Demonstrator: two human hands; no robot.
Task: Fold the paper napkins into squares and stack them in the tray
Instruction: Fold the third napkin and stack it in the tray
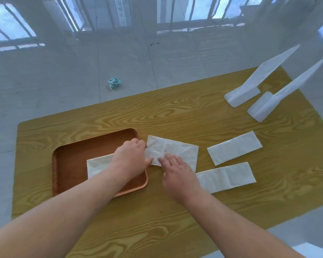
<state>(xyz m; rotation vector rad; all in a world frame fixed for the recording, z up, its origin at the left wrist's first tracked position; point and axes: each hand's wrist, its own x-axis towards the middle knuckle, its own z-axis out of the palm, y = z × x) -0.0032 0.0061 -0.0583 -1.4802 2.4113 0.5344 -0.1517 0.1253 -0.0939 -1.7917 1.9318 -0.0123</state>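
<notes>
A brown tray (73, 151) lies on the left of the wooden table (175, 116). A folded white napkin (98, 165) rests in the tray, partly under my left forearm. A crumpled white napkin (177, 148) lies on the table just right of the tray. My left hand (131, 157) pinches the left edge of this napkin. My right hand (177, 174) presses flat on its lower part with fingers spread. Two more long white napkins lie to the right: one (234, 148) farther back, one (227, 176) nearer, partly behind my right wrist.
Two white plastic stands (241, 95) (259, 108) rest on the table's far right corner. A crumpled blue-and-white scrap (114, 82) lies on the tiled floor beyond the table. The table's far edge runs close behind the tray.
</notes>
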